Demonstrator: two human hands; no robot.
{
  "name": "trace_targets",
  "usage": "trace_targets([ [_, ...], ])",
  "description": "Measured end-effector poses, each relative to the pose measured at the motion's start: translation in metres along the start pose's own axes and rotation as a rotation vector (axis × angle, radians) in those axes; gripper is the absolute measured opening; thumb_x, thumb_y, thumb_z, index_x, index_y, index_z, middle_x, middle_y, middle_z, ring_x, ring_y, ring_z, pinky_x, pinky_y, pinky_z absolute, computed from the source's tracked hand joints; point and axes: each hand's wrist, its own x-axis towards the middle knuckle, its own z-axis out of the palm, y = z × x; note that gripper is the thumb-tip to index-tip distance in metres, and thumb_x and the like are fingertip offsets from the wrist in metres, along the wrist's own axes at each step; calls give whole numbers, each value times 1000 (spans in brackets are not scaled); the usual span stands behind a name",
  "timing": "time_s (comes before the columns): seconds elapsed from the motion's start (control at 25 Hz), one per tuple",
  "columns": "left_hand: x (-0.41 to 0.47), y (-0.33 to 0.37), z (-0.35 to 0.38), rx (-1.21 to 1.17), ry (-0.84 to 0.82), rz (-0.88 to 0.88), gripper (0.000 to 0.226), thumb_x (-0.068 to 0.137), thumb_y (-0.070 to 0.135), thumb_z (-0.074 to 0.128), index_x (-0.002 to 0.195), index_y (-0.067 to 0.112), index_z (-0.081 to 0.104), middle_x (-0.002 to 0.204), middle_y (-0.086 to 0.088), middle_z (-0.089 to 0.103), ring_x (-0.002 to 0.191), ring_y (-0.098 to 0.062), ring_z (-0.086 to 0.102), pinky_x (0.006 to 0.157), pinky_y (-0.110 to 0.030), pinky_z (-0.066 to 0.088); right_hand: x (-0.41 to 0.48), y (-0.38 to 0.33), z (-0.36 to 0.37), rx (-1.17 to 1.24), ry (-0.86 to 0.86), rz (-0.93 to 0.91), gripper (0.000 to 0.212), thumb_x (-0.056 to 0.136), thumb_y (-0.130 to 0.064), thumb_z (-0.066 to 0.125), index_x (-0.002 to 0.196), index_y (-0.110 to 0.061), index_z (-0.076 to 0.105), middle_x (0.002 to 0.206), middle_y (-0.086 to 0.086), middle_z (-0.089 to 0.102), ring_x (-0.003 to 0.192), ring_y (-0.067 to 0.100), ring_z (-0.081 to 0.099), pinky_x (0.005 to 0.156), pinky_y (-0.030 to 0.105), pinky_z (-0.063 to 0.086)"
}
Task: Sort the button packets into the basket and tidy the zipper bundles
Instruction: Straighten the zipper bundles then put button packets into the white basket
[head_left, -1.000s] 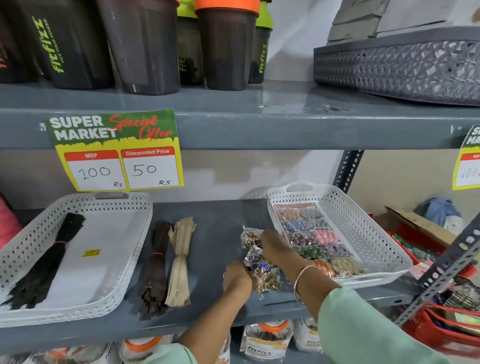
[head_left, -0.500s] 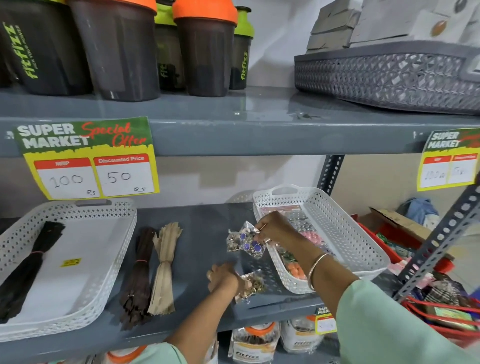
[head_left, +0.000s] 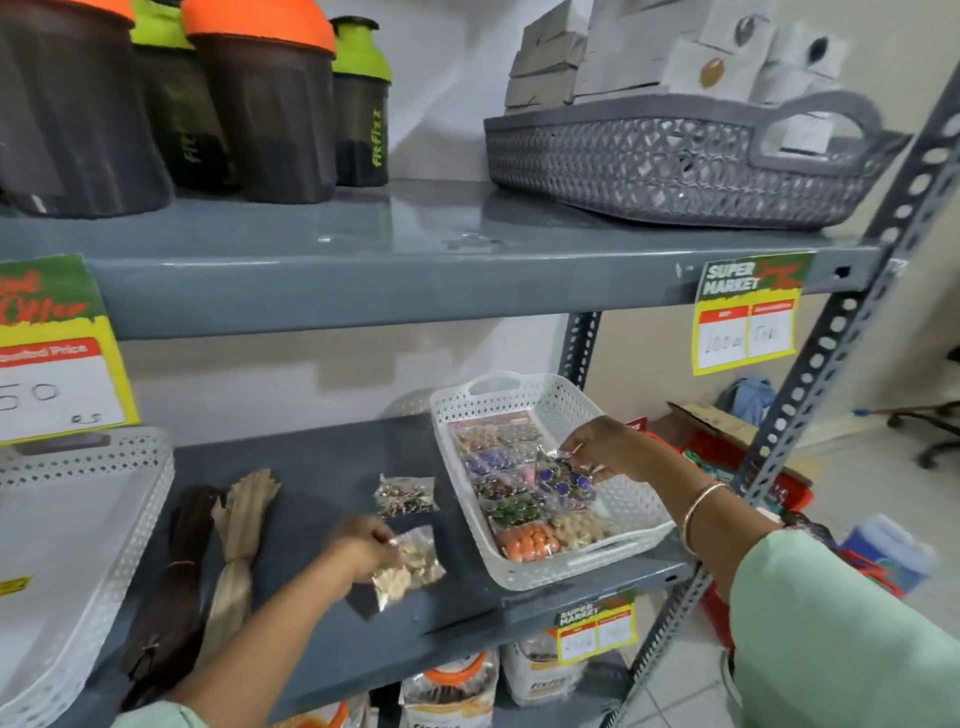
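Counting two loose packets (head_left: 406, 497), two zipper bundles (head_left: 208, 566).

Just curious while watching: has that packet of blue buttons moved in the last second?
Yes. The blue button packet left the shelf and now hangs over the white basket, held by the right hand.

Left of the white perforated plastic basket (head_left: 613, 551), the other white perforated tray (head_left: 78, 545) is cut by the picture's left edge, as is the yellow price label (head_left: 52, 374) above it, showing only "50"; the dark brown zipper bundle (head_left: 176, 577) loses its lower end behind the left sleeve; the clear packet of pale gold buttons (head_left: 410, 566) is blurred and partly under the left hand (head_left: 361, 545); inside the basket, the right hand (head_left: 608, 447) covers the top of the packet of blue buttons (head_left: 563, 486); the small label (head_left: 597, 626) below the basket is too blurred to read.
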Motion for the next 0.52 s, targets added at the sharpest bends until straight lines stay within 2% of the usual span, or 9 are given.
trace_targets([
  [0.08,-1,23,-17,-148,131,68,32,71,0,77,58,13,50,60,-5,48,53,-14,43,39,-17,39,3,18,-8,-139,-36,11,29,89,4,50,112,-3,64,95,10,59,79,20,55,59,20,45],
  [0.12,1,38,-20,-146,165,127,31,71,2,77,59,13,51,59,-4,49,52,-14,42,39,-18,37,5,24,-9,-189,-57,16,31,89,3,49,116,-2,63,99,11,60,85,22,54,59,20,45],
  [0.16,-1,59,-20,-128,149,190,25,72,4,77,64,11,54,63,-4,52,57,-17,46,44,-21,37,9,31,-8,-220,-79,19,31,90,2,48,118,-1,62,99,12,60,86,23,53,59,20,44],
  [0.24,-5,99,-1,-26,-12,278,17,74,7,75,82,7,60,79,-5,55,75,-20,53,59,-26,43,13,39,-3,-242,-98,56,31,90,2,47,116,0,63,87,10,61,75,21,53,54,19,44],
  [0.28,-4,112,14,25,-98,311,18,74,7,75,81,7,59,82,-5,55,78,-20,53,63,-28,45,15,41,0,-263,-100,63,30,90,-1,49,116,1,63,83,10,62,64,17,52,49,17,43],
  [0.36,2,127,49,156,-180,323,22,73,7,76,72,12,54,82,-4,56,74,-16,55,62,-25,48,19,45,6,-331,-95,40,30,91,-10,52,117,-1,63,89,13,69,54,8,46,47,13,42],
  [0.4,6,129,64,255,-183,306,17,75,8,75,79,9,58,89,-6,60,80,-17,59,66,-26,51,20,48,9,-343,-99,20,31,91,-12,53,118,-1,62,87,9,69,54,6,45,50,13,40],
  [0.44,10,128,76,360,-176,275,23,78,10,72,97,3,61,104,-9,63,94,-21,62,78,-28,53,21,49,11,-329,-112,15,32,90,-11,53,119,-2,62,79,1,64,55,3,44,52,12,39],
  [0.52,21,124,92,529,-142,202,51,81,13,69,125,-4,51,131,-16,55,119,-26,55,99,-28,46,23,55,17,-309,-116,-2,33,88,-8,53,119,-1,61,70,-4,54,56,3,43,55,13,37],
])
